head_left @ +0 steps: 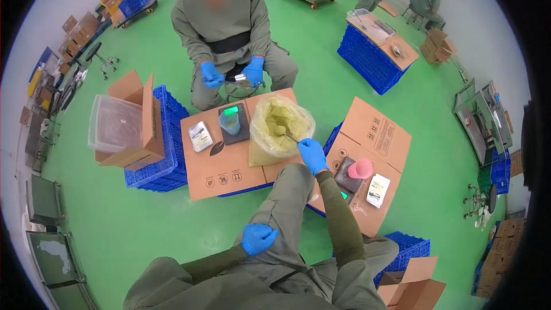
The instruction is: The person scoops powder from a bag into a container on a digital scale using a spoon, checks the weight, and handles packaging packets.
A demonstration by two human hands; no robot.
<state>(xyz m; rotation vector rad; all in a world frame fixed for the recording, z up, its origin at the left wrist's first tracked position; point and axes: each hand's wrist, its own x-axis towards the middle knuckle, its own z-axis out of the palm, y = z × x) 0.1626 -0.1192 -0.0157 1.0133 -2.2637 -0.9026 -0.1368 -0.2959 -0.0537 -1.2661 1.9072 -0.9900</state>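
Note:
My right hand (313, 156), in a blue glove, is closed around the thin handle of a metal spoon (291, 138). The spoon reaches into a clear plastic bag (266, 119) of yellow-green powder (277, 132), and its far end is hidden there. My left hand (259, 239), also gloved, lies on my thigh with its fingers curled in and nothing visible in them. Right of the bag, a pink cup (361, 169) stands on a dark scale (346, 175) with a lit green display. Beside it lies a white packet stack (377, 190).
Across from me a seated person (221, 34) holds a small utensil in blue gloves. Nearer them, a blue cup (230, 123) sits on another scale (241, 116) beside a white pack (200, 136). An open carton (150, 123) on blue crates (166, 161) stands left.

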